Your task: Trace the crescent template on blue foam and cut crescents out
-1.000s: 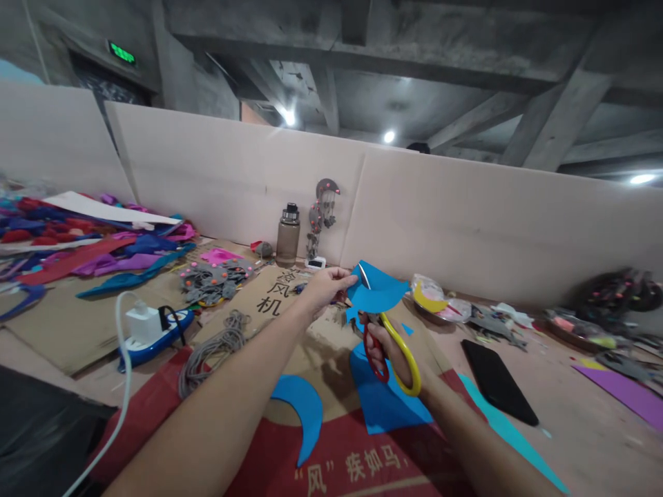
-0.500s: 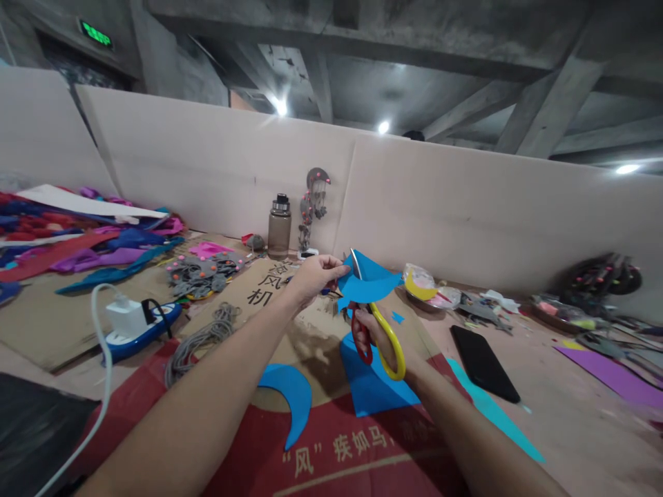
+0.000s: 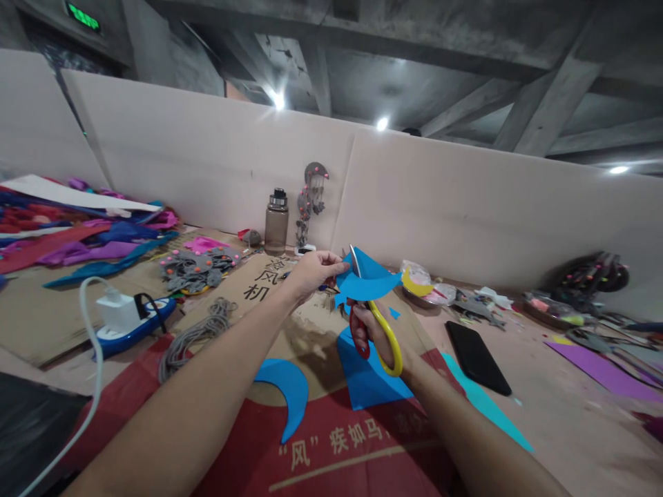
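Note:
My left hand [image 3: 317,273] pinches the left edge of a blue felt sheet [image 3: 373,281], held up above the cardboard. In my right hand [image 3: 373,330] is a pair of scissors [image 3: 389,345] with red and yellow handles. Its blades reach up into the felt, and one blade tip shows above the sheet; the rest is hidden behind it. On the cardboard [image 3: 311,442] below lie a cut blue crescent [image 3: 291,390] and a larger blue felt piece [image 3: 365,376], partly covered by my right hand. A small blue scrap [image 3: 394,313] sits near the scissors.
A black phone [image 3: 477,357] and a turquoise strip [image 3: 489,407] lie at right. Grey cord [image 3: 199,331] and a blue power strip [image 3: 132,328] are at left, near heaped coloured felt [image 3: 88,228]. A bottle [image 3: 276,224] stands by the white partition [image 3: 440,200].
The view has shifted slightly, so the table things appear a little further left and up. Both hands keep their grip, with the scissors in the felt in nearly the same pose.

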A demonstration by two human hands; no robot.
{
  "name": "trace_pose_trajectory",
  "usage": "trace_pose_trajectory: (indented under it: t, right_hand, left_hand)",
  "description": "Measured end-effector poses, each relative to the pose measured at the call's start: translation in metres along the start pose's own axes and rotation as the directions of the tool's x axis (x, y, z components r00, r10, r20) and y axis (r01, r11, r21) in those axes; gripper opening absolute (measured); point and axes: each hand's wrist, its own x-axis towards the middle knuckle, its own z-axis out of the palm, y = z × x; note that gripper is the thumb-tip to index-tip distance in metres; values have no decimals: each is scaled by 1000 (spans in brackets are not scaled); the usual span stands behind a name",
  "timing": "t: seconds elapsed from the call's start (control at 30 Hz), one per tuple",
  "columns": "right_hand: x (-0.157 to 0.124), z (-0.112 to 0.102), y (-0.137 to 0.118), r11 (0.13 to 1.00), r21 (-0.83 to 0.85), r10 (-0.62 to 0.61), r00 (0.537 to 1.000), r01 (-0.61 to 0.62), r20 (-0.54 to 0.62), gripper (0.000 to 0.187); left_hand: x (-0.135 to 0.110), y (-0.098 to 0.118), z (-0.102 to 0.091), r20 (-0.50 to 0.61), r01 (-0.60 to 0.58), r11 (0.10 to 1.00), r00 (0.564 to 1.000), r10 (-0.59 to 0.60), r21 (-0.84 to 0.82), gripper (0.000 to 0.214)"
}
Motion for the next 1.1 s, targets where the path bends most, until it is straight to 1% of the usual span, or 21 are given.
trace_pose_trajectory:
  t: [0.23, 0.53, 0.6, 0.7, 0.8, 0.93, 1.0, 1.1]
  right_hand:
    - [1, 2, 0, 999, 5, 31, 999, -31, -40, 38]
    - [-1, 3, 0, 999, 0, 44, 996, -44, -78, 35]
    - [0, 2, 2, 999, -9, 46, 996, -47, -76, 34]
    - [2, 1, 5, 998, -33, 53, 994, -56, -96, 35]
    - [4, 2, 7, 998, -46, 46, 992, -52, -117, 35]
    - [4, 1, 9, 999, -50, 19, 998, -22, -61, 34]
    - [4, 0, 10, 998, -65, -15, 1000, 13, -22, 35]
    - [4, -2, 9, 986, -145, -83, 996, 84, 10, 40]
  left_hand:
    - [0, 0, 1, 10, -5, 1000, 1000, 5, -20, 39]
    - [-2, 2, 2, 21, 28, 998, 999, -27, -48, 34]
    - [-1, 3, 1, 8, 26, 999, 1000, -26, -36, 35]
    - [0, 3, -2, -26, -15, 1000, 1000, 14, -16, 35]
    - [2, 1, -3, -48, -33, 999, 998, 34, 16, 26]
    - [1, 1, 0, -53, -3, 1000, 999, 4, 24, 15]
    - [-1, 2, 3, -42, 9, 1000, 999, -8, 15, 14]
    - [-4, 4, 8, -39, 20, 1000, 999, -19, 9, 14]
